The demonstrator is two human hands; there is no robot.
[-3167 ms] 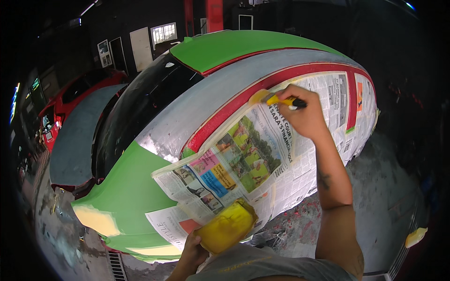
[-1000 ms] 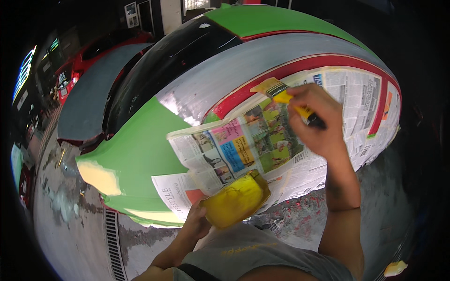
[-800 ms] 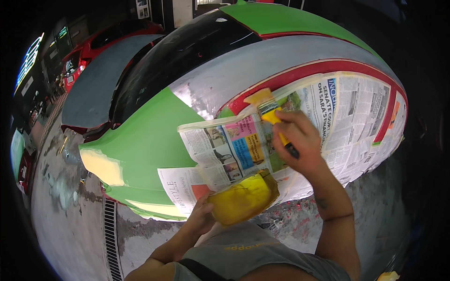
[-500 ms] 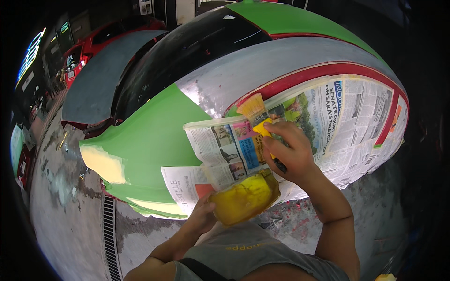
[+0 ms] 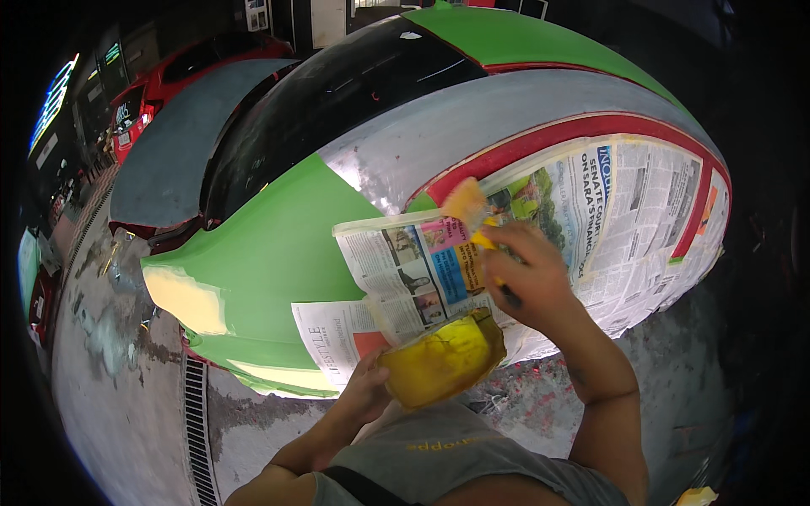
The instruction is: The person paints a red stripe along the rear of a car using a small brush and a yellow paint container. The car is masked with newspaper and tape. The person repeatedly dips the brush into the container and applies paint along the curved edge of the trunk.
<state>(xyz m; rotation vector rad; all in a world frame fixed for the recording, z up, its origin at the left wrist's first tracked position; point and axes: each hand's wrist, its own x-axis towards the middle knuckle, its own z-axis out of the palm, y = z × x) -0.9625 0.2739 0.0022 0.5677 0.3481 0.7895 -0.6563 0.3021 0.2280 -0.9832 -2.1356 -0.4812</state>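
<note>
My right hand (image 5: 527, 282) grips a paintbrush (image 5: 469, 211) whose bristles are loaded with yellow paste, held against the car body (image 5: 278, 253) where the newspaper masking (image 5: 624, 219) meets the red strip. My left hand (image 5: 364, 390) holds a yellow-stained container (image 5: 443, 358) up below the brush. The car's panel is green at the left, bare grey in the middle, with a red band along the newspaper's top edge. A loose newspaper sheet (image 5: 405, 274) sticks out toward me between the hands.
A red car (image 5: 148, 93) and a grey panel (image 5: 173, 152) stand behind on the left. A drain grate (image 5: 196, 413) runs along the stained concrete floor (image 5: 110, 371). The dark windscreen (image 5: 337, 101) lies above the green panel. A yellow scrap (image 5: 696, 496) lies at the lower right.
My right hand has brought the brush leftward and down along the newspaper's edge, from the upper right to just above the container. The container in my left hand stayed close below.
</note>
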